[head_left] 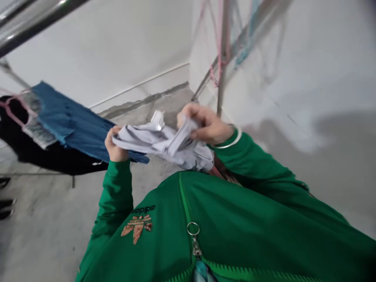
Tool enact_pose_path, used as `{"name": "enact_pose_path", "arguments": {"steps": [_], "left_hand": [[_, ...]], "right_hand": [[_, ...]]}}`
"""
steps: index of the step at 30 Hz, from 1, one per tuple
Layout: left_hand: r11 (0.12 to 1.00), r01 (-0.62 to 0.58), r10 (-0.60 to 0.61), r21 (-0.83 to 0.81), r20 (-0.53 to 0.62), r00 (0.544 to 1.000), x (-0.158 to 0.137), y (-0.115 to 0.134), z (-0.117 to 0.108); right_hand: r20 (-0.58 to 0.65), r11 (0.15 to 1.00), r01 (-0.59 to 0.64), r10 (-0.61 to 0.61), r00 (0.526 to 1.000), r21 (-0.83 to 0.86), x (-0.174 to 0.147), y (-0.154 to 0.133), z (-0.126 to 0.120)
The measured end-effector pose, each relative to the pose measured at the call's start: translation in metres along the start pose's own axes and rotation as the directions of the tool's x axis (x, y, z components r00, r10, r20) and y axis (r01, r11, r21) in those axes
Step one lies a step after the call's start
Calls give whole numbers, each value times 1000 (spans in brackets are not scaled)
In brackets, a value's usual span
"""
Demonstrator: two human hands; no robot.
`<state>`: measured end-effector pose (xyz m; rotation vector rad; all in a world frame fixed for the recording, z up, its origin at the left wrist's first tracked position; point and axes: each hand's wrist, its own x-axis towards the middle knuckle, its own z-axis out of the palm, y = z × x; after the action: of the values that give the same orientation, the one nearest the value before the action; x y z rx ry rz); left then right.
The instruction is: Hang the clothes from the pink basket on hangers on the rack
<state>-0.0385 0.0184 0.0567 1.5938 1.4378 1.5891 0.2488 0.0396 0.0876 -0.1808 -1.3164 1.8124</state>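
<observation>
A pale lilac-grey garment (173,147) is stretched between my two hands in front of my green jacket. Its kind is hard to make out, as it hangs in folds. My left hand (116,145) grips its edge at the left, fingers partly hidden behind the cloth. At the other end my right hand (207,123), slightly blurred, pinches a raised fold of it. A small white tag-like piece (158,119) sticks up from the middle of the garment. Below my right hand, the cloth hangs down toward my body.
Left of me, blue clothing (76,117) and black clothing (49,150) hang, with a pink hanger (13,111) beside them. Metal rails (35,25) cross the upper left. Pink and blue hangers (245,53) hang from a stand near the wall. Dark shoes (6,207) lie on the concrete floor.
</observation>
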Motion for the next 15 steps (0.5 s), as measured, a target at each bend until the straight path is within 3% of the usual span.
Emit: {"name": "enact_pose_path", "arguments": {"steps": [2, 4, 5, 7, 8, 9, 10, 11, 13, 15], "left_hand": [[991, -116, 116, 70, 7, 993, 2, 13, -29], [985, -95, 56, 143, 255, 965, -2, 23, -45], [985, -35, -35, 166, 402, 915, -5, 25, -48], [975, 96, -200, 200, 612, 765, -13, 23, -48], [965, 137, -254, 223, 672, 695, -17, 19, -47], [955, 151, -290, 255, 697, 656, -19, 14, -47], [947, 134, -305, 293, 684, 663, -20, 9, -48], [936, 92, -300, 339, 634, 713, -20, 3, -51], [891, -9, -217, 454, 443, 870, -14, -6, -63], [821, -69, -87, 567, 244, 966, -5, -10, -79]], "right_hand": [[-184, 980, 144, -168, 968, -138, 19, -17, -2], [-275, 933, 257, -324, 905, -252, 41, -33, 0], [-282, 909, 298, -380, 881, -293, 51, -39, 2], [-249, 870, 354, -448, 858, -344, 71, -47, 9], [-222, 855, 365, -462, 859, -369, 80, -49, 13], [-192, 841, 368, -468, 862, -397, 87, -48, 17], [-162, 826, 377, -476, 864, -419, 94, -47, 20], [-130, 811, 390, -485, 865, -435, 100, -45, 22], [-66, 790, 419, -497, 865, -448, 109, -41, 25], [-27, 781, 446, -507, 862, -437, 115, -41, 27]]}}
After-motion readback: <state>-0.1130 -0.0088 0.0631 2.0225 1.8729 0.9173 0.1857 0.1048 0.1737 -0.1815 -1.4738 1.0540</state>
